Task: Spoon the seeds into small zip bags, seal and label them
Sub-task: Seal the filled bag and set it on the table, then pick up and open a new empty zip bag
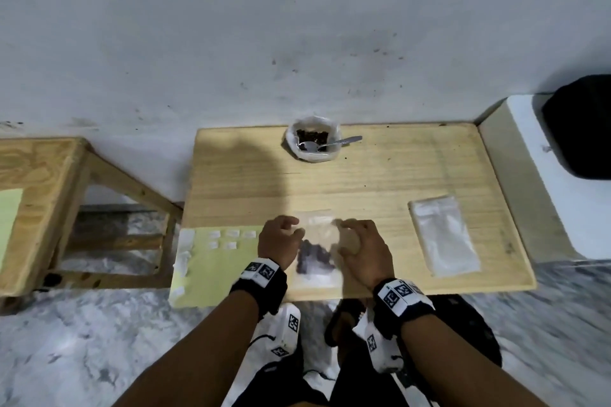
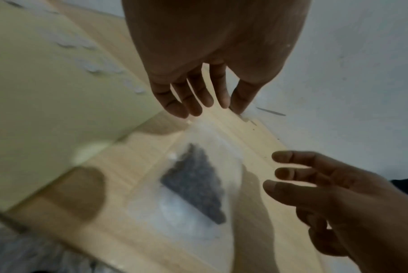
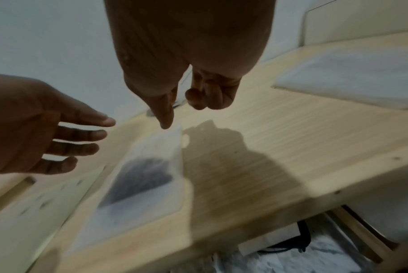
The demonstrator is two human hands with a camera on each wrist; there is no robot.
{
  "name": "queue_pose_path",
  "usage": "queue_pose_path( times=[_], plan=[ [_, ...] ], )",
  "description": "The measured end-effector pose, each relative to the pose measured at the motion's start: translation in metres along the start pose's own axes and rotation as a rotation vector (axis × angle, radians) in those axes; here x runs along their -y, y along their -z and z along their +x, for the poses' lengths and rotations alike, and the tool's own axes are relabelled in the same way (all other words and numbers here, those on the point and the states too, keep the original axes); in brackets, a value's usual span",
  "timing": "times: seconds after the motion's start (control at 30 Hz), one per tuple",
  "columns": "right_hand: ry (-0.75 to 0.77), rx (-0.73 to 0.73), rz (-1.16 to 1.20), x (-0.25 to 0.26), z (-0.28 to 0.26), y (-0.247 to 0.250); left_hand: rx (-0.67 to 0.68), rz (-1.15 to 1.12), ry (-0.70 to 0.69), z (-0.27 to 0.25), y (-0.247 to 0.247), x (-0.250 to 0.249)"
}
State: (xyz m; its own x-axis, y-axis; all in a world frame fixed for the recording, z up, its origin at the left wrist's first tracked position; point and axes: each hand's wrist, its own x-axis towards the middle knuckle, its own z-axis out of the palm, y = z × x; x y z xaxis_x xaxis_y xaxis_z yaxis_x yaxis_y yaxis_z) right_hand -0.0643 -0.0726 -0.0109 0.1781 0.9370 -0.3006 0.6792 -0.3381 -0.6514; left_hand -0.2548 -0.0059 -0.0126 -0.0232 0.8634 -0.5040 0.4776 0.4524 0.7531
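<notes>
- Lying flat at the near edge of the wooden table (image 1: 380,182): one small clear zip bag (image 1: 315,254), a dark clump of seeds (image 1: 312,258) inside at mid-length, blurred in all three views.
- Left hand (image 1: 279,239) hovering at the bag's left side; in the left wrist view, fingers (image 2: 193,99) straight and slightly apart, pointing down toward the bag's far end, nothing gripped. Contact with the plastic not determinable.
- Right hand (image 1: 358,249) at the bag's right side, fingers loosely spread in the left wrist view; in the right wrist view, thumb pointing down near the bag's far corner, two fingers curled under. Nothing held; contact with the bag not determinable.
- Whether the zip strip is closed: not determinable, owing to blur.
- At the table's far edge, against the wall: white-lined container of seeds (image 1: 312,142), metal spoon (image 1: 330,144) resting in it, handle pointing right.
- At the table's right side, well apart from the hands: stack of empty clear bags (image 1: 444,235).
- At the table's left near corner: pale yellow sheet (image 1: 211,271) overhanging the edge, several small white labels (image 1: 231,234) on it in rows.
- Left of the table: second wooden stand (image 1: 43,195). Below: marbled floor.
</notes>
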Motion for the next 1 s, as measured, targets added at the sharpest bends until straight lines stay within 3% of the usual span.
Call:
queue_pose_path(
  times=[0.07,0.2,0.33,0.43,0.77,1.0],
  plan=[
    [-0.057,-0.054,0.055,-0.013,-0.003,0.016,0.013,-0.087,-0.036,-0.005,-0.012,-0.017],
    [-0.214,-0.163,0.13,-0.056,-0.007,0.061,0.251,-0.126,-0.026,-0.012,-0.055,-0.059],
    [-0.354,-0.237,0.117,-0.099,-0.005,0.109,0.454,-0.07,0.077,-0.015,-0.112,-0.085],
    [-0.447,-0.241,0.098,-0.134,0.002,0.136,0.534,-0.082,0.18,-0.019,-0.157,-0.104],
    [-0.532,-0.019,0.01,-0.178,0.03,0.162,0.421,-0.086,0.323,-0.011,-0.243,-0.125],
    [-0.545,-0.194,0.08,-0.185,0.029,0.167,0.37,-0.092,0.365,-0.005,-0.252,-0.12]
  ],
)
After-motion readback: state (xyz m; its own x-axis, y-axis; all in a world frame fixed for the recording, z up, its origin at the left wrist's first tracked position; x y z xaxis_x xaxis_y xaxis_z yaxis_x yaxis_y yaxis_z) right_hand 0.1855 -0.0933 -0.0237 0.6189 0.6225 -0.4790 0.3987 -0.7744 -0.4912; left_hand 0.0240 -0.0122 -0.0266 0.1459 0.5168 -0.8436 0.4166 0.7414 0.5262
